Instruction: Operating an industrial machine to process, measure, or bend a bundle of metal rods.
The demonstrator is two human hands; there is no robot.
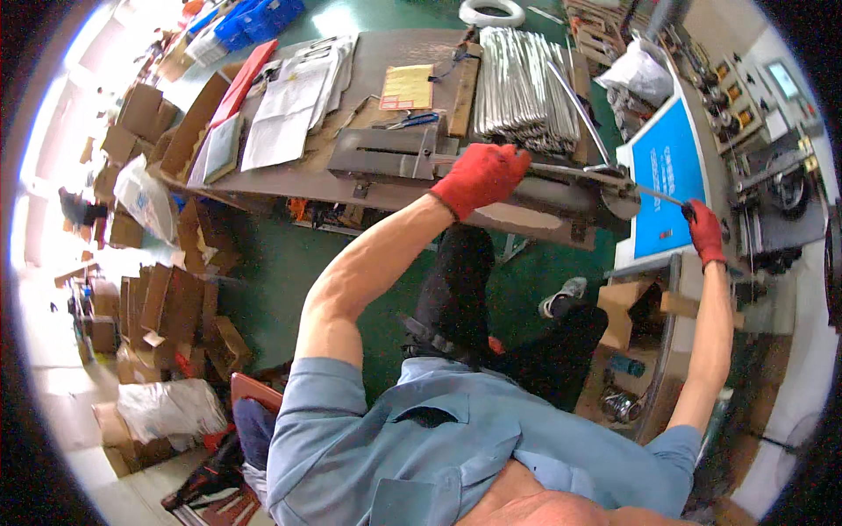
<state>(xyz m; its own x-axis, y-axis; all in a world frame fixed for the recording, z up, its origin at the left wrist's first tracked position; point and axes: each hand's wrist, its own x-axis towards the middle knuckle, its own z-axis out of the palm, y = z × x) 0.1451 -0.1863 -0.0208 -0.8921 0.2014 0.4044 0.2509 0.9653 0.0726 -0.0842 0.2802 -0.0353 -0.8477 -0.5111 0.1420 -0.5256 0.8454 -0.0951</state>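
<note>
Metal fixture (382,159) on bench (399,48), twelve o'clock — left hand (487,179) at one, fingers curled against it, grip hidden, cannot tell; right hand (705,233) near three, fingers closed round the lever (660,193) end. Step, apparently: working the lever; next move seems to call for a steady left hand.

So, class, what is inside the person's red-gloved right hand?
A slim, straight grey metal bar runs up to the red-gloved right hand. Any part inside the hand is covered, so the bar's end cannot be seen.
</note>
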